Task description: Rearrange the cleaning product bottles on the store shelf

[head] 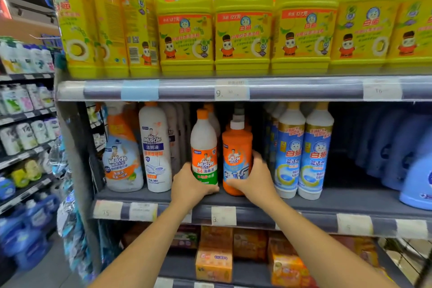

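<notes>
On the middle shelf two bottles stand upright side by side. My left hand grips the base of a white disinfectant bottle with an orange cap and an orange and green label. My right hand grips the lower part of an orange drain-cleaner bottle with a white cap. More bottles of both kinds stand behind them, partly hidden.
Left of my hands stand a white toilet-cleaner bottle and a spray bottle. Two blue-labelled white bottles stand to the right, then blue jugs. Yellow jugs fill the top shelf. Boxed soaps lie below.
</notes>
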The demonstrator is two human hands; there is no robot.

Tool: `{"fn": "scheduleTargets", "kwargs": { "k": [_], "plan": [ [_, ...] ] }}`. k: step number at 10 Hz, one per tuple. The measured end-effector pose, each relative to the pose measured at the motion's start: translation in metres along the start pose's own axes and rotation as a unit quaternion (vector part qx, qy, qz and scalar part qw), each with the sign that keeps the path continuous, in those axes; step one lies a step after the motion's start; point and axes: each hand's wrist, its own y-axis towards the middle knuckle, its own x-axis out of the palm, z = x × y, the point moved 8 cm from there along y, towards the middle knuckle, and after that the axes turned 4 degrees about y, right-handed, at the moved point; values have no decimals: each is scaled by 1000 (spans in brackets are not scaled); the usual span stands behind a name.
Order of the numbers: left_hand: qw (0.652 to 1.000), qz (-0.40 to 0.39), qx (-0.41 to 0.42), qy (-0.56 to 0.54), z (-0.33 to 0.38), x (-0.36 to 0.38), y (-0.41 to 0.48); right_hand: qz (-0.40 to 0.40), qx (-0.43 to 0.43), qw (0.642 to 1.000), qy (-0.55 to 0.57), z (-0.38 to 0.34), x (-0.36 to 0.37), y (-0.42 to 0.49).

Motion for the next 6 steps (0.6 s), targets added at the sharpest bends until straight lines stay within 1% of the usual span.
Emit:
{"fn": "scheduleTargets", "kwargs": {
  "k": [1,3,5,6],
  "plan": [
    [1000,-22,13,11,-5,2,3,-29,41,996,-72,14,4,-9],
    [999,-24,37,22,-1,6,6,-18,46,996,-79,16,4,-11],
    [998,-26,30,43,2,7,-5,-25,58,993,-96,18,6,-18],
    [999,-41,-12,24,11,3,-11,-38,70,993,-82,12,2,-17]
  ]
}}
